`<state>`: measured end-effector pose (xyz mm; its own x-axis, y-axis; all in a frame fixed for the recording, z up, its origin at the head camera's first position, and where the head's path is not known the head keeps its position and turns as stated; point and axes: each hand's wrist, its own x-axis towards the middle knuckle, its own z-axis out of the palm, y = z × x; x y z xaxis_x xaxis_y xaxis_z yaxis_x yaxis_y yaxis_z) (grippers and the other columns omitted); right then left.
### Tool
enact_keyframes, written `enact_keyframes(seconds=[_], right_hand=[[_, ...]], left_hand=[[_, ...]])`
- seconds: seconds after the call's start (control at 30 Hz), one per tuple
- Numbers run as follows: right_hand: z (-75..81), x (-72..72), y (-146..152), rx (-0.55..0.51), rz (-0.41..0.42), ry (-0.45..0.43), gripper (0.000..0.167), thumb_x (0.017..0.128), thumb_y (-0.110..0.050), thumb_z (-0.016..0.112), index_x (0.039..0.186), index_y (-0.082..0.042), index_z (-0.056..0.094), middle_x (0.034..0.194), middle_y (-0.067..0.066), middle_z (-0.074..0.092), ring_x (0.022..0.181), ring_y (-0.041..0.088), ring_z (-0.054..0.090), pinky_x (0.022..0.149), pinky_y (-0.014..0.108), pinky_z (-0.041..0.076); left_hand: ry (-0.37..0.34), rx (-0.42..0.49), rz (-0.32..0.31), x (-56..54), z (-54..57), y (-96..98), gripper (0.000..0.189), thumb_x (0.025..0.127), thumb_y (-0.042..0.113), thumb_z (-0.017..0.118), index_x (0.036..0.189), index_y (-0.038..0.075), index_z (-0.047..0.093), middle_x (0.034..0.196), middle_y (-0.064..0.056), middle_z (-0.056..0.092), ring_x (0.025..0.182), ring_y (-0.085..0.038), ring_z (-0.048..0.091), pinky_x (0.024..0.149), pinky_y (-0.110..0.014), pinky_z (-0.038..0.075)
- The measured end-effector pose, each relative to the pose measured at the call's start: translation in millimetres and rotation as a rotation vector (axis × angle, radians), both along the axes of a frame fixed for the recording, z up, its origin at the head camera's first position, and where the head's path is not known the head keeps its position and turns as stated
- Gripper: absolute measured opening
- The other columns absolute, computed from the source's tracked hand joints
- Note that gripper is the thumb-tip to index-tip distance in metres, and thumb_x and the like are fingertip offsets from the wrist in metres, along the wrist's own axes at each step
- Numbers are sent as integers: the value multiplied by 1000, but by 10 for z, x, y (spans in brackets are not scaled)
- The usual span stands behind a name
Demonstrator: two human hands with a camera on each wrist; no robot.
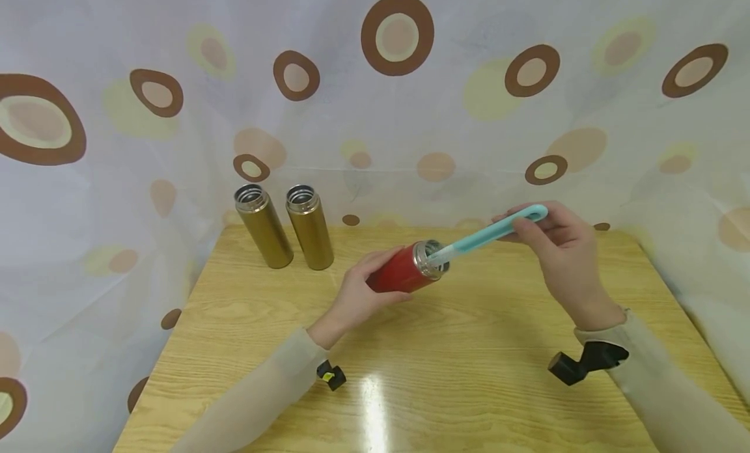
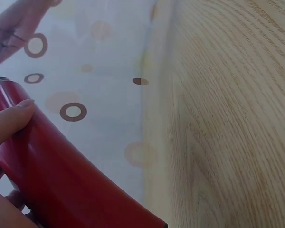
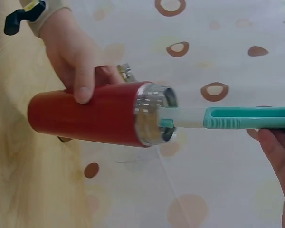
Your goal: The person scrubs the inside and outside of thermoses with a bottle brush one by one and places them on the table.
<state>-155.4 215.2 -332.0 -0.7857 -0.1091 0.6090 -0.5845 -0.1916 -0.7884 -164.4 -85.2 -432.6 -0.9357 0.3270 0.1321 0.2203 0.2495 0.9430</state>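
Note:
A red thermos bottle (image 1: 398, 271) with a bare steel neck is held tilted above the table by my left hand (image 1: 359, 295), fingers and thumb round its body. Its open mouth faces right and up. My right hand (image 1: 565, 258) pinches the teal handle of a bottle brush (image 1: 492, 233). The brush's white neck enters the mouth, and its head is hidden inside. In the right wrist view, the brush (image 3: 247, 118) lines up with the red bottle (image 3: 95, 114). The left wrist view shows the left thumb (image 2: 14, 118) along the bottle's side.
Two gold thermos bottles, a left one (image 1: 266, 232) and a right one (image 1: 312, 235), stand uncapped at the back left of the wooden table (image 1: 445, 375). A patterned curtain (image 1: 375, 127) hangs behind and at both sides.

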Motion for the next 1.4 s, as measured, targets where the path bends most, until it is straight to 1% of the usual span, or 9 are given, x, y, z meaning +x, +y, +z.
enact_keyframes(seconds=[0.13,0.27,0.47,0.67,0.77,0.9,1.07,1.2,1.4], right_hand=[[58,-8,16,-73,-18,17,15,98,19,54,109,29,57,102,24,76,92,28,77,85,40,61],[38,5,-15,-80,-21,3,16,99,18,54,110,29,56,101,22,76,93,28,77,87,40,61],[-77,43,-67,35,-24,-51,17,101,13,55,115,20,61,103,14,77,94,21,77,91,37,59],[-200,37,-152,153,9,-72,15,102,11,56,115,14,63,110,10,77,96,18,76,92,35,59],[-216,31,-172,210,9,-97,15,103,7,58,116,12,64,112,9,76,97,18,75,91,37,59],[-202,24,-153,226,19,-130,16,103,5,58,117,11,63,114,11,75,99,19,75,92,37,59],[-135,24,-115,197,17,-130,16,102,7,58,117,12,64,113,16,75,98,20,75,92,37,59],[-28,16,-58,102,16,-98,18,101,12,56,118,19,61,111,20,76,98,22,76,91,37,60],[137,13,29,-20,-45,-53,20,100,14,56,116,25,60,105,22,76,95,26,77,89,38,60]], left_hand=[[-8,-5,2,2,-5,-19,78,81,19,91,149,38,57,144,6,59,133,-23,53,109,-52,45],[-9,-10,4,-1,-2,-22,78,82,21,91,149,39,57,144,7,59,132,-23,53,109,-52,45],[-6,-9,6,-13,-2,-7,78,81,19,92,148,38,57,143,7,59,132,-21,53,109,-51,45],[0,-18,0,-12,23,29,78,81,19,92,149,37,58,143,4,59,131,-23,53,108,-51,45],[-7,-13,2,-6,30,31,77,81,19,91,149,36,57,143,5,60,131,-24,53,108,-51,46],[-13,-10,2,-8,19,19,77,82,19,91,149,36,57,142,6,60,131,-23,53,108,-51,45],[-8,-16,-6,-18,17,4,78,82,22,91,150,37,56,143,7,61,130,-23,54,108,-51,46],[-5,-28,-21,-19,16,-13,78,82,23,91,151,34,56,145,6,61,130,-24,55,107,-51,46],[-48,-40,-4,-5,30,-37,80,81,21,92,152,32,56,146,6,60,130,-24,55,108,-52,46]])
